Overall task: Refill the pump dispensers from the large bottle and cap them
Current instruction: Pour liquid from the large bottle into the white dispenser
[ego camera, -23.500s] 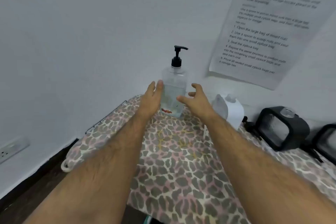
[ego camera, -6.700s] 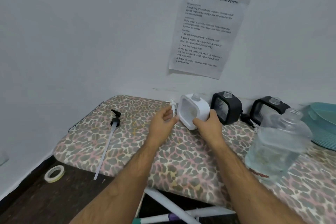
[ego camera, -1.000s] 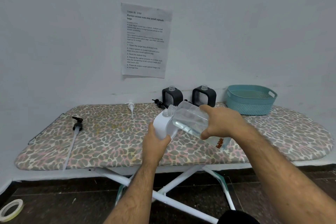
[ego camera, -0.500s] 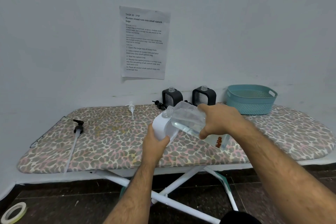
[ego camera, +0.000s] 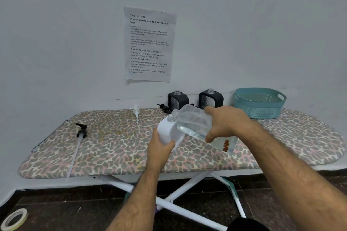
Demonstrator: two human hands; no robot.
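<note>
My left hand (ego camera: 159, 148) grips a white dispenser (ego camera: 167, 129) by its lower part, its uncapped neck up. My right hand (ego camera: 225, 124) holds the large clear bottle (ego camera: 195, 124) tipped to the left, its open mouth touching the dispenser's neck; clear liquid lies in the bottle. Both are held above the ironing board (ego camera: 120, 148). Two black dispensers (ego camera: 177, 99) (ego camera: 211, 97) stand uncapped at the back by the wall. A white pump (ego camera: 136, 112), a black pump with a long tube (ego camera: 81, 133) and small black pumps (ego camera: 163, 107) lie on the board.
A teal basket (ego camera: 260, 102) stands at the back right of the board. A printed sheet (ego camera: 149, 44) hangs on the wall. A roll of tape (ego camera: 13, 219) lies on the dark floor at lower left. The board's white legs (ego camera: 180, 189) cross underneath.
Over the last second the large bottle has tipped a little more against the white dispenser's neck; both hands keep their grips and have hardly moved.
</note>
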